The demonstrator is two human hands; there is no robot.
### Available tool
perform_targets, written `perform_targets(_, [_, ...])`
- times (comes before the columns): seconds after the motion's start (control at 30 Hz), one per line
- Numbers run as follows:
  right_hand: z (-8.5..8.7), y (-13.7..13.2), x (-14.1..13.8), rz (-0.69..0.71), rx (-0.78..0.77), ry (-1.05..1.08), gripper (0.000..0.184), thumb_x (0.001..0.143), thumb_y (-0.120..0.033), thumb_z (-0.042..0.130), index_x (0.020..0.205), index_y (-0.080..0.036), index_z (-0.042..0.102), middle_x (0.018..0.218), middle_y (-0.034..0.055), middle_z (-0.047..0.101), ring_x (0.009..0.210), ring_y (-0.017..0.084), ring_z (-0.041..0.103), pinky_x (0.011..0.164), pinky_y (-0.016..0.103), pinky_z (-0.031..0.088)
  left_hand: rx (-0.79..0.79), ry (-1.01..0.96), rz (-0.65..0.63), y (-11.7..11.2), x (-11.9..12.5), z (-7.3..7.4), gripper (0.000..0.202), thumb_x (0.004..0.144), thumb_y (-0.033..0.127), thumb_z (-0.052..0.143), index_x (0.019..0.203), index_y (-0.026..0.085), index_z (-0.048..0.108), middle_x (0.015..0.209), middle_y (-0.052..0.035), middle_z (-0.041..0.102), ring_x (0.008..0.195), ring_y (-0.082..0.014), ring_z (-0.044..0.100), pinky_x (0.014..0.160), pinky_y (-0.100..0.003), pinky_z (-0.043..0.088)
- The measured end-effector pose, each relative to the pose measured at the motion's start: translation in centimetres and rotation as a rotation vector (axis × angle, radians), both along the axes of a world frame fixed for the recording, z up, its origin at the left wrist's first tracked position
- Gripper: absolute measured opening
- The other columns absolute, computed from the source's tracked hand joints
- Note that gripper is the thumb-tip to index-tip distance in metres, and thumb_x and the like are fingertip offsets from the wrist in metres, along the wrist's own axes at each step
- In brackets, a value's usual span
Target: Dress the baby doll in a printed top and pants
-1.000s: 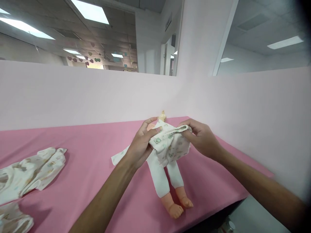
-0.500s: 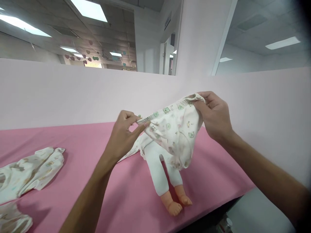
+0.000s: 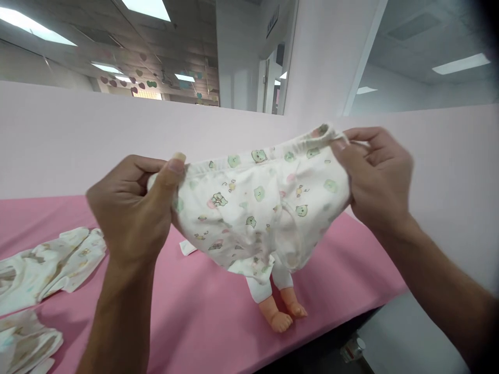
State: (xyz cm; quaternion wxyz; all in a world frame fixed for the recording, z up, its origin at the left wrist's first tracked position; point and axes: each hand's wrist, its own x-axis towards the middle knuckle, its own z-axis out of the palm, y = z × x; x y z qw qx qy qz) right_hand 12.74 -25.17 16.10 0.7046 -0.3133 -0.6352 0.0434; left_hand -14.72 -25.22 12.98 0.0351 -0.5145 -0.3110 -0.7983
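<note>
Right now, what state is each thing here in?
Pants: held up, stretched wide
Left hand: gripping the pants
Right hand: gripping the pants
Doll: lying down, mostly hidden
Clothes at left: lying loose, partly out of frame
Lights: lit

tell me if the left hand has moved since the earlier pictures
Yes: holding the baby pants, the left hand has moved leftward in the view, farther from the doll's feet, which lie on the pink table.
</note>
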Motion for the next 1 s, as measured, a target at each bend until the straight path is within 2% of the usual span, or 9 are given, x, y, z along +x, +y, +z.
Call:
perform_targets(0.1, [0.7,-1.4,-0.5,-0.031,0.121,0.026,0.009,0.084,-0.031,0.071,0.088,-0.025,0.066,0.058,-0.0053,0.047,0.049,0.009,0.046,0.043,0.024,0.036,0.123,0.03,0.063,-1.0,0.0,0.4,0.012,0.074,0.023,0.077,0.069,0.014,0.07,0.055,0.0033,0.059,0.049,-0.0066,0.049,0.043,-0.022,0.033])
perform_targets(0.2, [0.6,-1.4,-0.8,-0.045,0.081,-0.001,0.008,0.085,-0.031,0.07,0.087,-0.025,0.066,0.055,-0.0063,0.043,0.047,0.009,0.039,0.043,0.024,0.032,0.105,0.023,0.033,-0.9,-0.2,0.4,0.011,0.076,0.022,0.076,0.07,0.014,0.07,0.059,0.0022,0.062,0.053,-0.0069,0.051,0.047,-0.021,0.035])
perform_targets(0.33, [-1.2,1.2,0.0,-0.109,-0.144,-0.097,0.016,0.087,-0.039,0.066,0.09,-0.024,0.063,0.052,-0.0082,0.036,0.042,0.008,0.029,0.04,0.024,0.024,-0.155,0.13,-0.054,0.8,-0.3,-0.3,0.012,0.08,0.026,0.073,0.075,0.015,0.069,0.071,0.0008,0.067,0.061,-0.0075,0.055,0.053,-0.02,0.04])
perform_targets(0.43, [-3.0,3.9,1.3,-0.199,-0.319,-0.302,0.02,0.089,-0.042,0.06,0.092,-0.023,0.063,0.058,-0.0045,0.047,0.049,0.011,0.042,0.048,0.027,0.036,-0.373,0.281,-0.115,2.4,0.4,-1.4,0.018,0.083,0.034,0.069,0.076,0.017,0.067,0.074,0.0007,0.066,0.064,-0.0086,0.054,0.055,-0.02,0.041])
perform_targets(0.5, [-3.9,5.1,1.7,-0.216,-0.398,-0.508,0.021,0.088,-0.041,0.058,0.093,-0.021,0.063,0.076,0.0028,0.06,0.065,0.016,0.055,0.06,0.032,0.045,-0.463,0.378,-0.147,3.2,1.2,-2.3,0.025,0.086,0.041,0.063,0.078,0.018,0.065,0.073,0.0006,0.063,0.061,-0.0092,0.051,0.054,-0.021,0.039])
perform_targets(0.57, [-4.5,5.6,1.4,-0.156,-0.379,-0.696,0.024,0.086,-0.038,0.059,0.102,-0.021,0.064,0.107,0.0099,0.063,0.092,0.024,0.061,0.078,0.04,0.048,-0.527,0.505,-0.183,3.7,2.2,-3.1,0.03,0.09,0.046,0.057,0.08,0.018,0.064,0.07,0.0008,0.061,0.058,-0.0098,0.048,0.053,-0.022,0.036])
perform_targets(0.67, [-4.8,5.4,-0.6,0.126,-0.344,-0.884,0.038,0.085,-0.038,0.06,0.12,-0.026,0.06,0.132,0.0088,0.055,0.119,0.027,0.052,0.098,0.045,0.042,-0.594,0.724,-0.24,4.1,3.2,-3.9,0.034,0.093,0.05,0.05,0.083,0.019,0.062,0.071,0.0005,0.061,0.059,-0.0114,0.048,0.055,-0.023,0.034])
perform_targets(0.77, [-4.8,5.5,-2.9,0.365,-0.486,-0.948,0.043,0.082,-0.046,0.063,0.121,-0.028,0.06,0.125,0.0052,0.061,0.117,0.025,0.054,0.095,0.041,0.045,-0.606,0.822,-0.258,4.3,3.5,-4.2,0.036,0.095,0.05,0.045,0.085,0.018,0.06,0.076,-0.0002,0.063,0.064,-0.0125,0.051,0.059,-0.024,0.036])
perform_targets(1.0, [-5.3,6.5,-3.9,0.394,-0.616,-0.817,0.027,0.083,-0.048,0.063,0.086,-0.021,0.063,0.087,0.0018,0.065,0.08,0.017,0.059,0.069,0.031,0.046,-0.651,0.742,-0.25,4.4,2.4,-3.9,0.035,0.093,0.05,0.049,0.08,0.018,0.057,0.077,0.0002,0.061,0.065,-0.0111,0.047,0.059,-0.024,0.034])
